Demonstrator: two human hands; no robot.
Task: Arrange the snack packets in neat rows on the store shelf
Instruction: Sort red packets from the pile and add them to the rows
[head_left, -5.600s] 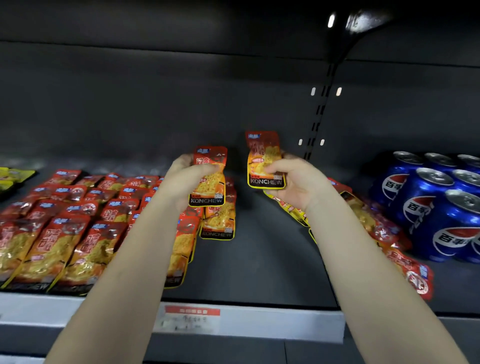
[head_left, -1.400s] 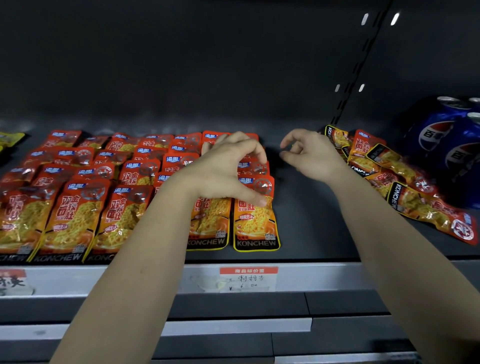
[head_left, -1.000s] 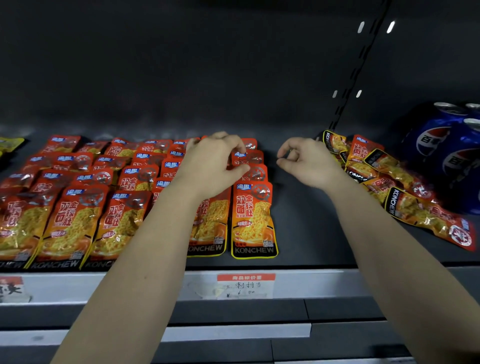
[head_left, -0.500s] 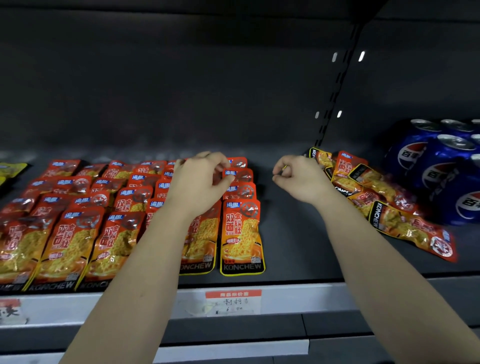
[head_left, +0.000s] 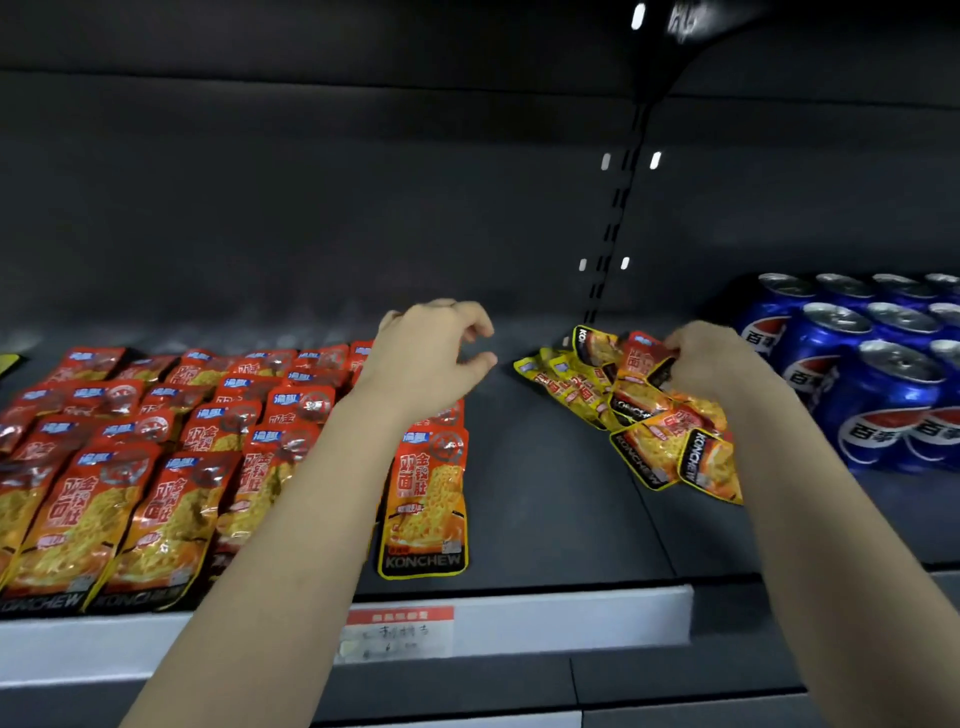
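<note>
Orange-red Konchew snack packets (head_left: 171, 457) lie in overlapping rows on the left half of the dark shelf (head_left: 545, 509). The rightmost row ends with a front packet (head_left: 426, 499). My left hand (head_left: 431, 353) hovers over the back of that row, fingers apart and curled, holding nothing. A loose heap of the same packets (head_left: 639, 415) lies to the right. My right hand (head_left: 711, 364) rests on the heap's far side, fingers closed on a red packet (head_left: 641, 358) at its top.
Blue Pepsi cans (head_left: 878, 374) stand in rows at the right, close behind the heap. A white price rail with a red-topped label (head_left: 400, 631) runs along the shelf front. Bare shelf lies between the rows and the heap. A yellow packet edge shows at far left.
My right hand has moved right from the shelf's middle onto the loose heap and closed on a packet. My left hand has lifted off the rightmost row and opened its fingers.
</note>
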